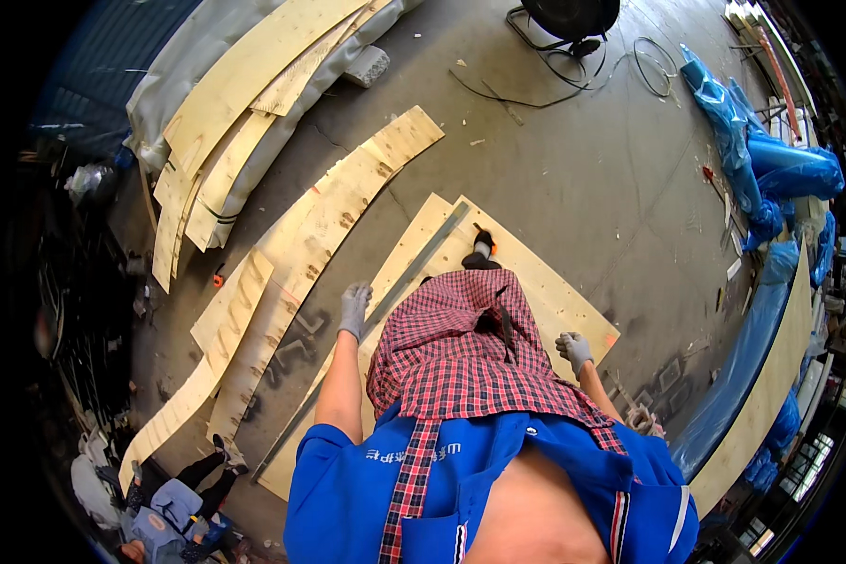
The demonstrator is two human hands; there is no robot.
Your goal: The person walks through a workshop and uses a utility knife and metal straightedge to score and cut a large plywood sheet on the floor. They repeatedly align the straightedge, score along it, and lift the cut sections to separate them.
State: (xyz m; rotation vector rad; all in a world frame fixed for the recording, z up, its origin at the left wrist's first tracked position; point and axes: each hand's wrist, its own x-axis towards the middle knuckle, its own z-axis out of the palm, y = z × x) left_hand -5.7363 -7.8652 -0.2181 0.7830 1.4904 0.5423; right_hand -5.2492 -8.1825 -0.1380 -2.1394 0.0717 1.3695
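My left hand (354,308), in a grey work glove, hovers beside a long grey metal strip (421,258); its fingers stretch forward with nothing visible in them. That strip lies lengthwise on a plywood sheet (545,268) on the floor under me. On my right side, my gloved right hand (573,349) is over the sheet's right part, its fingers curled in; whether anything small is inside them is hidden. A small black and orange object (486,242) shows just ahead of my shoe. My red checked apron (451,338) covers the middle of the sheet.
Long curved plywood pieces (310,226) lie at left, with a stack of curved boards (244,85) beyond. A black drum-shaped machine (573,17) with loose cable stands ahead. Blue plastic wrapping (752,160) lies at right. Another person (174,512) is at lower left.
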